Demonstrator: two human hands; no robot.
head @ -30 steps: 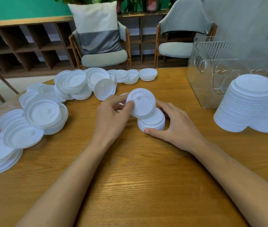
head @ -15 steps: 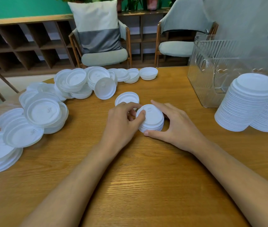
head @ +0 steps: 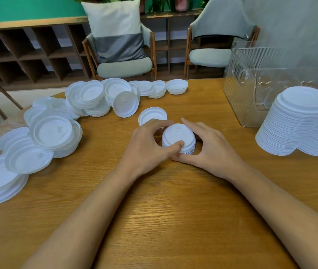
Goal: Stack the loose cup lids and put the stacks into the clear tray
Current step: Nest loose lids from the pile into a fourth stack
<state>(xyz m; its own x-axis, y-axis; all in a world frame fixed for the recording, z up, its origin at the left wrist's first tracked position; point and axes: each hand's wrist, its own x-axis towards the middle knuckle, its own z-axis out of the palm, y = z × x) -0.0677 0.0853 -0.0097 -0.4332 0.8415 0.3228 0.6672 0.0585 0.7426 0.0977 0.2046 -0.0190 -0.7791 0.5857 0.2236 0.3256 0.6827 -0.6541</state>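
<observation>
A short stack of white cup lids point(head: 178, 135) stands on the wooden table point(head: 173, 220) at its middle. My left hand point(head: 146, 148) curls round the stack's left side, thumb on its near rim. My right hand point(head: 210, 146) cups the right side, thumb under the near edge. One loose lid point(head: 152, 115) lies upside down just behind my left hand. Many loose lids point(head: 51, 133) are heaped along the left and back of the table. The clear ribbed tray point(head: 251, 82) stands at the back right.
Two tall lid stacks point(head: 297, 121) lean together at the right, in front of the tray. Two chairs point(head: 121, 55) and a wooden shelf unit stand beyond the table's far edge. Bare wood lies between my forearms.
One second ago my left hand held a single lid tilted above the stack. That lid now sits on top, and both hands have closed in around the stack.
</observation>
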